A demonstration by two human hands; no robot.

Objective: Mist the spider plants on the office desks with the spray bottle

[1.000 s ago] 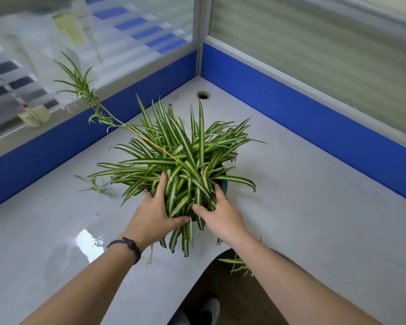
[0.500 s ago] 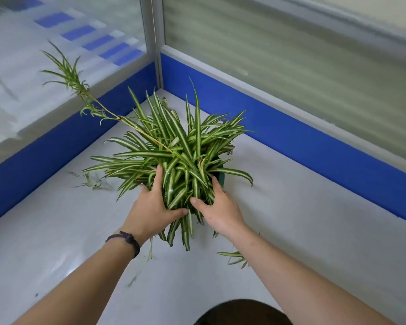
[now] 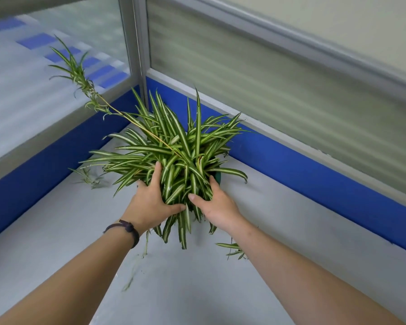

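1. Between the left hand [image 3: 150,202] and the right hand [image 3: 217,205] a potted spider plant [image 3: 174,156] is held, toward the far corner of the grey worktop [image 3: 279,231].
2. The left hand is pressed against the pot's near left side with its fingers spread up among the striped leaves and its thumb hooked across the front; the pot is gripped by it.
3. The right hand is cupped on the other side, thumb pointing inward toward the left thumb, fingers curled out of sight behind the foliage; a sliver of the green pot [image 3: 218,177] is exposed just beyond its fingertips.
4. Whether the pot is resting on the worktop or raised just off it cannot be told, since the base is hidden by drooping leaves.
5. The step in hand is judged to be positioning the plant; no spray bottle is in view, so misting is not yet begun.
6. For a clean placement, the pot should be kept level and pressure kept on its wall, not on the leaves trapped under the palms, which could be creased.
7. Beyond the left hand a long runner [image 3: 99,99] with plantlets arches toward the frosted partition [image 3: 45,102]; it should be kept from snagging or bending against it.
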